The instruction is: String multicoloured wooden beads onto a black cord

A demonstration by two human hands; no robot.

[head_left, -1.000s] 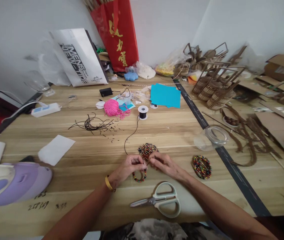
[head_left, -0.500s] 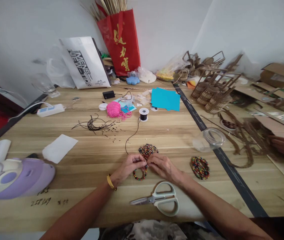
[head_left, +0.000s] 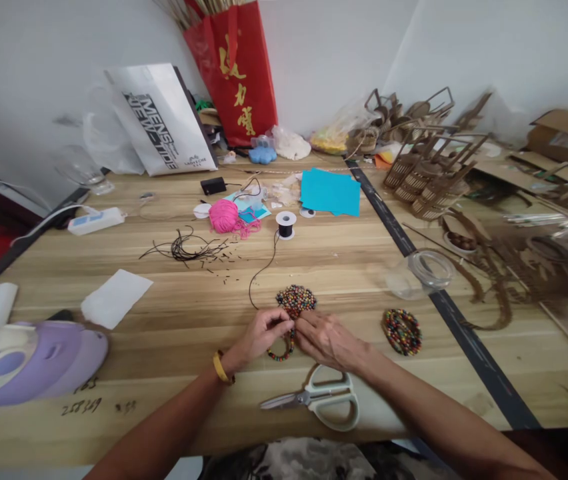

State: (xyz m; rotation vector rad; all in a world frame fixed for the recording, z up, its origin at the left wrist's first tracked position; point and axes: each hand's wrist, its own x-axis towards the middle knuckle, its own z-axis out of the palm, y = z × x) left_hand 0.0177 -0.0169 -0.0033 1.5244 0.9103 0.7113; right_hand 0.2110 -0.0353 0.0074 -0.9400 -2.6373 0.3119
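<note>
With the person's fingertips taken as the centre of the clock and 12 lying straight ahead, the pale wood-grain table spreads out all around. At about half past 11, by the wall, leans a red carrier bag with gold characters. Turquoise sheets overlap between 12 and 1.

The left hand has its thumb and forefinger pinched together on the top of the beaded loop; the right hand has its fingers bunched close beside them, and whether they grip anything I cannot tell. Scissors with pale handles lie near 6, blades pointing left. At 3, well apart, rests a coiled heap of beaded strands.

Just beyond the fingertips, at 12, sits a mound of loose-looking beads, small, round and mixed dark, red and tan. The beaded loop is at 7, below the left fingers: a small ring of red, green, yellow, orange and dark beads, its top hidden. Farther off at 12 stands a white spool, from which thin black cord curves down behind the left hand.
</note>
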